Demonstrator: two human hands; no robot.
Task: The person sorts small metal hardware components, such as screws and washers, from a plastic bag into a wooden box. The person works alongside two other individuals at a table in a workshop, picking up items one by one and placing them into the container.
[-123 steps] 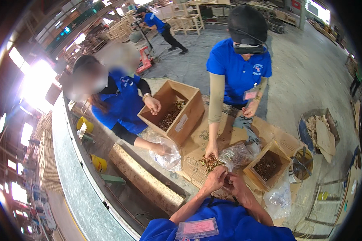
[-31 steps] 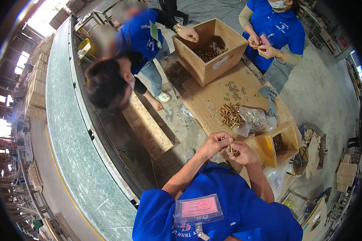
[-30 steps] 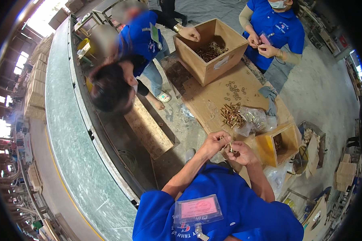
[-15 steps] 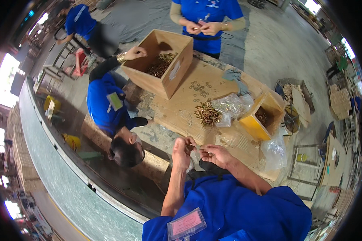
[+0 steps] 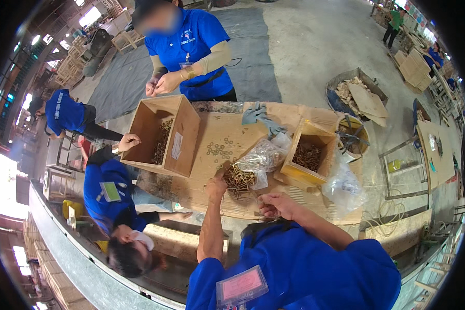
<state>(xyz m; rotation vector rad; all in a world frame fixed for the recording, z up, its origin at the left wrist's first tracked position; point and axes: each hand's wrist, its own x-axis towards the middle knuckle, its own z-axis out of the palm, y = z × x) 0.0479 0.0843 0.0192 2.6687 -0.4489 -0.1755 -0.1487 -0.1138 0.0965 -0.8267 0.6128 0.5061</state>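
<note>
My left hand (image 5: 216, 188) reaches forward to the left edge of a pile of brass-coloured bolts (image 5: 239, 181). Its fingertips point down between the pile and the scattered washers (image 5: 219, 149), and I cannot see whether they pinch anything. Nearer to my body, my right hand (image 5: 275, 205) is closed in a pinch above the table's front edge. At its fingertips shows a small thin metal piece, too small to name. A clear plastic bag (image 5: 266, 155) lies against the right side of the bolt pile.
A wooden box (image 5: 187, 135) of bolts stands left on the cardboard-covered table (image 5: 206, 188); a person's hand (image 5: 129, 142) rests at its rim. A yellow-sided box (image 5: 299, 174) holds more bolts at right. Grey gloves (image 5: 263, 119) lie behind. Another person (image 5: 194, 51) stands across.
My left hand has moved away from my right hand, forward to the bolt pile. My right hand stays pinched near my body. The view has turned, and the person across has come further into it.
</note>
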